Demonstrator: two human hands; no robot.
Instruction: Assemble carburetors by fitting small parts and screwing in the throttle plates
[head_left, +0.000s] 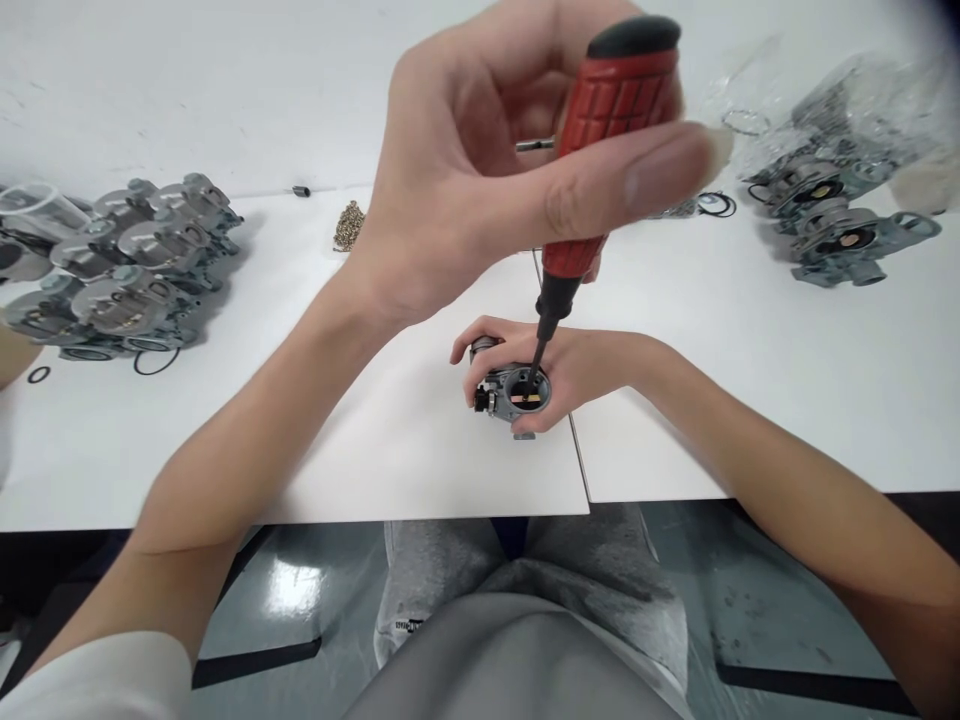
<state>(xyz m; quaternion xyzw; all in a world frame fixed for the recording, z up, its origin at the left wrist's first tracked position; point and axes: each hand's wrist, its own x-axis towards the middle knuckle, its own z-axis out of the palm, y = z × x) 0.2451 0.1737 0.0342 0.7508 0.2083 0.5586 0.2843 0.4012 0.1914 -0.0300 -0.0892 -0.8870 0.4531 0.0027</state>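
Observation:
My left hand [480, 170] is raised close to the camera, its fingers closed round the red grip of a screwdriver [619, 100] with a black end cap. The shaft points down, and its tip reaches into the round bore of a small grey metal carburetor [499, 393]. A brass-coloured strip shows inside that bore. My right hand [574, 370] grips the carburetor from the right side, fingers curled over its far side and thumb along the near side, on the white table. Whether the tip sits in a screw is too small to tell.
Several carburetors [127, 260] stand grouped at the left, with black rubber rings [39, 374] before them. A pile of small brass screws [349, 226] lies near the wall. More carburetors [847, 240] and clear plastic bags [862, 100] are at the right. A seam [579, 460] crosses the table [420, 470].

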